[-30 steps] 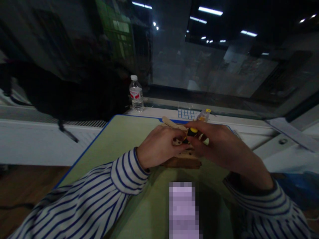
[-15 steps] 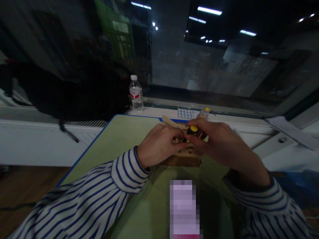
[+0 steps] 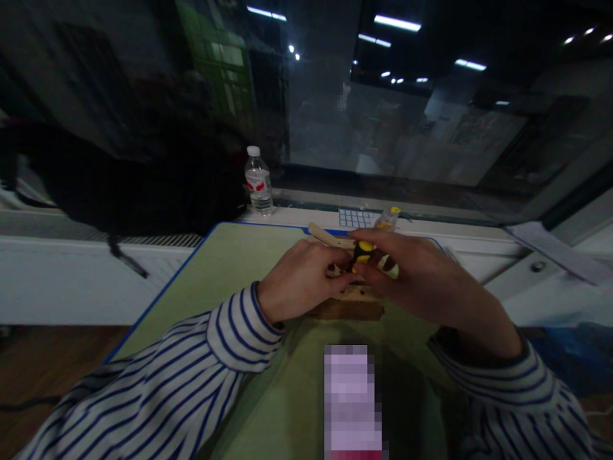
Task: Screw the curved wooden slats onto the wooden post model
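My right hand [image 3: 412,271] grips a short screwdriver [image 3: 363,254] by its black and yellow handle, thumb and fingers round it. My left hand [image 3: 304,278] is closed in a pinch just left of the screwdriver, its fingertips close to the lower end of the handle. What lies between those fingertips is hidden. Under both hands is a wooden piece with small holes [image 3: 357,294], largely covered by the fingers. A light wooden strip [image 3: 322,234] sticks out at its upper left, and a darker wooden block [image 3: 347,311] lies along its near side.
The green table [image 3: 239,255] has a blue edge. A pixelated pale purple rectangle [image 3: 352,402] lies near me. On the windowsill stand a water bottle [image 3: 258,182], a blue-grid sheet [image 3: 354,218] and a clear bag with yellow [image 3: 387,220]. A black bag [image 3: 182,179] sits at the left.
The screwdriver handle has tilted, showing more of its side, and the right fingers have shifted around it. My left hand keeps its pinch. The whole view has moved slightly.
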### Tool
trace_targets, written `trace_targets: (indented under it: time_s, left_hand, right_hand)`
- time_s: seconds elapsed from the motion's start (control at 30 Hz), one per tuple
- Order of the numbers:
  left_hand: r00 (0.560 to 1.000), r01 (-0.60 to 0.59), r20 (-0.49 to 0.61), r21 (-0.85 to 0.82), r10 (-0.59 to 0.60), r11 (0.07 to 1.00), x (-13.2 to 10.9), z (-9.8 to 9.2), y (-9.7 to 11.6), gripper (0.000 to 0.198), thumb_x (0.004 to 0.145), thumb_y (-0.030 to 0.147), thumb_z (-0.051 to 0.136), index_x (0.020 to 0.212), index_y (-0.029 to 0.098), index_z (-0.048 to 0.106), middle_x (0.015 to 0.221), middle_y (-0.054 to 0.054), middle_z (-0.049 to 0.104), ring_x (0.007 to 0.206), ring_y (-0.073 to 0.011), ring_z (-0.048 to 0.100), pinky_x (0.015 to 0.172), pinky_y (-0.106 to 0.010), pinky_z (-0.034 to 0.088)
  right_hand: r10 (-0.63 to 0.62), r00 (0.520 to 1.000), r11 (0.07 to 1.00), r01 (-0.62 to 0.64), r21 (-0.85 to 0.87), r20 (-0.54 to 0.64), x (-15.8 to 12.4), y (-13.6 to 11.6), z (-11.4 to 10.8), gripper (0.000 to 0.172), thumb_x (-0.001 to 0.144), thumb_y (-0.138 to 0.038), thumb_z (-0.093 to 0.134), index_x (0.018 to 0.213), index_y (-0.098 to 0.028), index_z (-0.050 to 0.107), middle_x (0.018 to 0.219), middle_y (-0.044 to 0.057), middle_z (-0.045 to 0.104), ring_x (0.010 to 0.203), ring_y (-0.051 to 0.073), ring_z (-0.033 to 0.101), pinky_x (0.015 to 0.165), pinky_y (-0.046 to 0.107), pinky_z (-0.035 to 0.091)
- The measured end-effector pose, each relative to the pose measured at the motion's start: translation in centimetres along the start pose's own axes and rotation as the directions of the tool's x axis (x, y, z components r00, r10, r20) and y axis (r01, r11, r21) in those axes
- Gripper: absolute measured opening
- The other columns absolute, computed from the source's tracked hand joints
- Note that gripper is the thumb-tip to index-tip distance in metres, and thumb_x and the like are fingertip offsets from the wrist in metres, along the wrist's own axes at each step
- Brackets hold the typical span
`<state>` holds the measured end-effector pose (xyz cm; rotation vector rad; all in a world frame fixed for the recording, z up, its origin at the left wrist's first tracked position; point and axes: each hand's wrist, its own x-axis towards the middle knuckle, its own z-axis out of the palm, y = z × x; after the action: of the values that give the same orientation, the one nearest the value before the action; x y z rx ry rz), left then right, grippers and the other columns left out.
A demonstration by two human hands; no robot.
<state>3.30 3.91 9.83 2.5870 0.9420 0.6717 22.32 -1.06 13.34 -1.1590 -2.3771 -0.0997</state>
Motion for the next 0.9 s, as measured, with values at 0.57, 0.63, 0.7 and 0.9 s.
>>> trace_targets:
  time_s: [0.57, 0.63, 0.7, 0.9]
  left_hand:
    - [1.000, 0.019, -0.003, -0.015, -0.019, 1.000, 0.09, 0.03, -0.01, 0.023, 0.087, 0.039, 0.062, 0.100, 0.022, 0.071, 0.095, -0.003, 0.075, 0.087, -0.0192, 0.068, 0.075, -0.028, 0.048]
    - [1.000, 0.021, -0.009, 0.002, -0.021, 1.000, 0.11, 0.09, 0.01, 0.025, 0.085, 0.042, 0.064, 0.098, 0.022, 0.071, 0.094, -0.003, 0.075, 0.087, -0.0199, 0.068, 0.075, -0.029, 0.048]
    - [1.000, 0.023, -0.013, 0.021, -0.023, 1.000, 0.13, 0.17, 0.03, 0.027, 0.084, 0.044, 0.064, 0.097, 0.021, 0.071, 0.093, -0.003, 0.075, 0.086, -0.0204, 0.068, 0.075, -0.029, 0.047]
    - [0.999, 0.017, -0.036, 0.070, -0.014, 0.997, 0.11, 0.26, 0.09, 0.029, 0.084, 0.048, 0.064, 0.093, 0.021, 0.071, 0.090, -0.003, 0.075, 0.084, -0.0206, 0.068, 0.074, -0.031, 0.045]
  right_hand:
    - [0.021, 1.000, 1.000, -0.021, 0.004, 0.001, 0.18, 0.01, -0.03, 0.018, 0.092, -0.020, 0.054, 0.108, -0.020, 0.062, 0.093, 0.001, 0.071, 0.071, 0.012, 0.064, 0.065, 0.023, 0.045]
    - [0.027, 1.000, 1.000, -0.027, 0.002, 0.003, 0.20, -0.05, -0.10, 0.018, 0.092, -0.021, 0.054, 0.107, -0.020, 0.062, 0.090, 0.000, 0.071, 0.069, 0.012, 0.064, 0.063, 0.023, 0.044]
    - [0.035, 0.999, 0.999, -0.035, 0.003, 0.006, 0.26, -0.10, -0.16, 0.017, 0.092, -0.021, 0.055, 0.107, -0.019, 0.062, 0.089, 0.001, 0.071, 0.070, 0.012, 0.064, 0.064, 0.023, 0.044]
    - [0.092, 0.995, 0.996, -0.092, 0.010, 0.031, 0.41, -0.05, -0.07, 0.018, 0.092, -0.026, 0.055, 0.106, -0.018, 0.062, 0.084, 0.001, 0.071, 0.068, 0.013, 0.065, 0.062, 0.024, 0.044]
